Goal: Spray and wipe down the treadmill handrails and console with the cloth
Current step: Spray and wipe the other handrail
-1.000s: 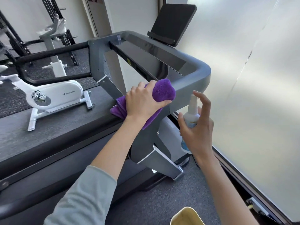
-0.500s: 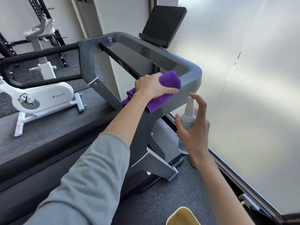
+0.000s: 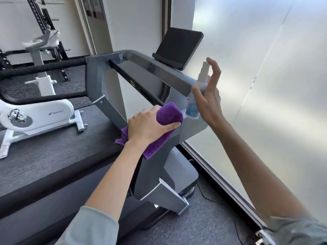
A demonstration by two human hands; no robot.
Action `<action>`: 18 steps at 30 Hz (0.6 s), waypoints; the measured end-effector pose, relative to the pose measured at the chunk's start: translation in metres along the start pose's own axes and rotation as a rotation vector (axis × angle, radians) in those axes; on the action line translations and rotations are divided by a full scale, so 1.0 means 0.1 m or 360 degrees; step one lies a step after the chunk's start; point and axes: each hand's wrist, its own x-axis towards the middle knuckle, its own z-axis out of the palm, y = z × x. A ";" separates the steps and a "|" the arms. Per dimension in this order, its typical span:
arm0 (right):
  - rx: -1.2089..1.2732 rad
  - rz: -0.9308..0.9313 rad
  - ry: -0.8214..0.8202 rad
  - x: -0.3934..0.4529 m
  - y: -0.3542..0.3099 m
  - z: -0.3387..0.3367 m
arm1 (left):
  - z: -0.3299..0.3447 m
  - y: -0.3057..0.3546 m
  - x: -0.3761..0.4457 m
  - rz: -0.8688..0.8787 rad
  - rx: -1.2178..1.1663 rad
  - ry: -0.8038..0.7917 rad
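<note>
Exercise bike [image 3: 35, 114], white, stands at far left on the dark floor beyond the treadmill deck [image 3: 53, 156]. Black foam-covered handrail [image 3: 44, 68] runs from the left edge to the grey upright [image 3: 93, 75] of the treadmill frame.

Left arm reaches forward from lower centre, grey sleeve pushed to the elbow, forearm bare. Left hand [image 3: 146, 128] is palm down, fingers curled closed around a bunched purple cloth [image 3: 168, 114], thumb along its near side. Cloth is pressed against the near right corner of the grey console frame [image 3: 192, 126], with a loose corner hanging below the wrist.

Glossy black console panel [image 3: 152, 76] spans between the uprights; a dark tablet holder [image 3: 178, 46] stands tilted on its far edge.

Right arm rises from lower right, forearm bare. Right hand [image 3: 208, 99] holds a small spray bottle [image 3: 194, 103], blue liquid low in it, upright just right of the console corner, thumb and palm around the body. Index finger is lifted over the nozzle, other fingers partly extended. Bottle is motion-blurred.

Frosted window [image 3: 274, 85] fills the right side.
</note>
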 end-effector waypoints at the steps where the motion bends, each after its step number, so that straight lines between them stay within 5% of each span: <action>1: -0.0042 -0.0026 -0.0052 0.17 0.05 0.03 | 0.00 0.00 0.00 0.0002 -0.0004 0.0009; 8: -0.0296 0.0070 -0.0499 0.74 0.54 0.30 | 0.02 0.00 -0.01 0.0005 -0.0022 0.0015; 18: -0.0186 0.0199 -0.0410 0.70 0.92 0.49 | 0.02 0.00 -0.01 0.0015 -0.0025 0.0066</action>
